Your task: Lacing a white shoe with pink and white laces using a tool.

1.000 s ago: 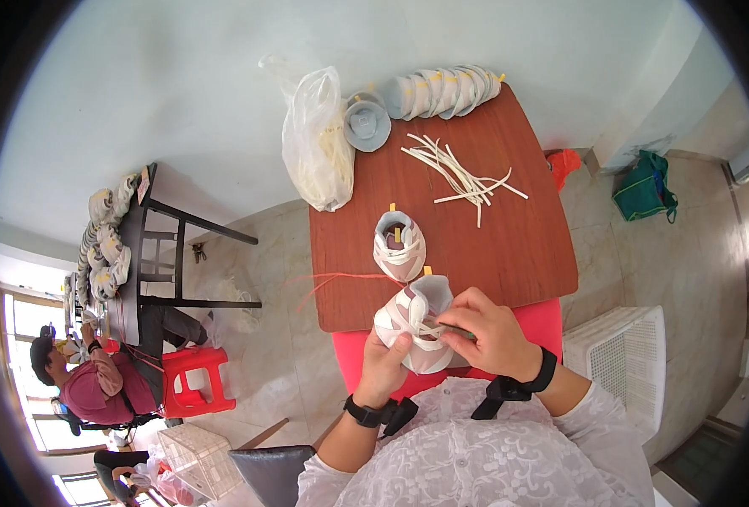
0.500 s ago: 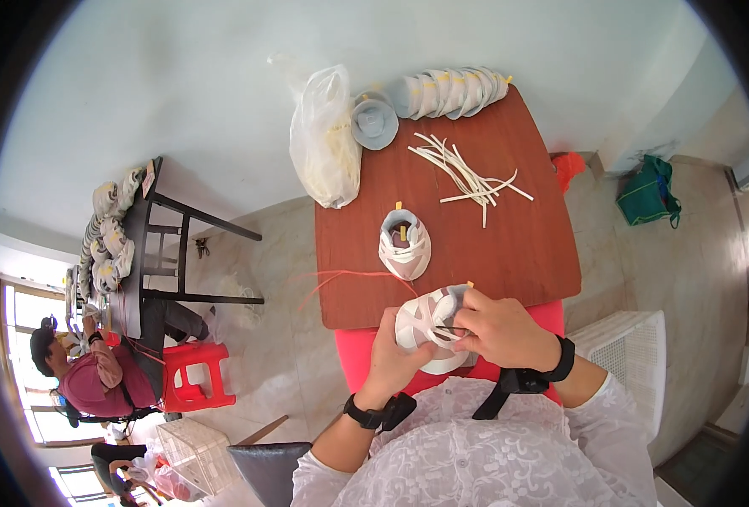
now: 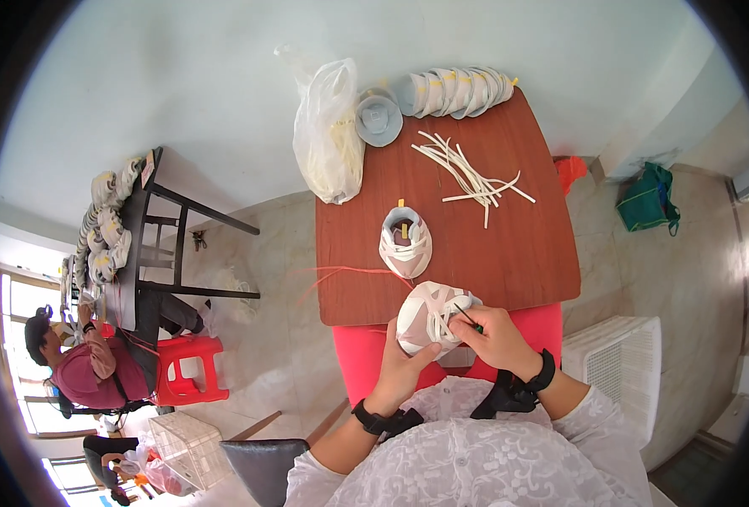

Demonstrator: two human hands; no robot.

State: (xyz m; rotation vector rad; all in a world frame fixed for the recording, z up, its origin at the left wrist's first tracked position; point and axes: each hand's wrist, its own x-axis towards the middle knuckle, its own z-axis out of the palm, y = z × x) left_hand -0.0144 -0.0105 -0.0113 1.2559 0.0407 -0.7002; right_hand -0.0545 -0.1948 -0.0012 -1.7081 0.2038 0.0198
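I saw the left hand [image 3: 401, 365] cupped under a white shoe [image 3: 429, 317] at the near edge of the brown table [image 3: 526, 253]. The right hand [image 3: 497, 336] pinched a thin dark tool [image 3: 467, 318] against the shoe's top. Another shoe [image 3: 405, 241] sat just behind.

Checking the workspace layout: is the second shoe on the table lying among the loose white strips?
No, the second shoe stands alone near the table's front edge, apart from the white strips farther back.
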